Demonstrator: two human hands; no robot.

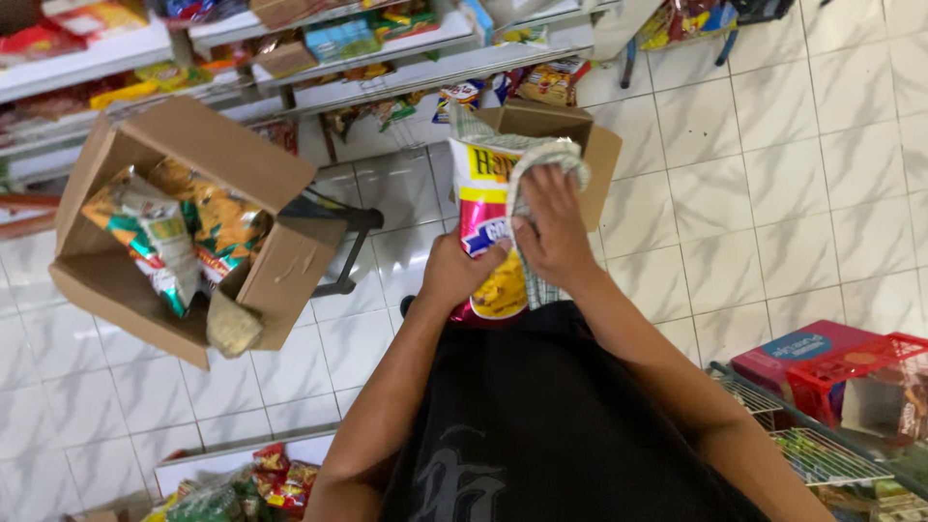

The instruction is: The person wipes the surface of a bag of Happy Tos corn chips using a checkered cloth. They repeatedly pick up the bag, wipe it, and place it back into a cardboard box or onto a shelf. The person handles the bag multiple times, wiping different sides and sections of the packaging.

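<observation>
My left hand grips a tall snack bag, yellow at the top and red below, holding it upright in front of my chest. My right hand presses a checked grey-green cloth flat against the front of the bag. The cloth drapes over the bag's upper right side and hides part of it.
An open cardboard box of snack bags sits on a dark stool at left. A smaller open box stands behind the bag. Stocked shelves line the top. A red basket and wire rack are at lower right.
</observation>
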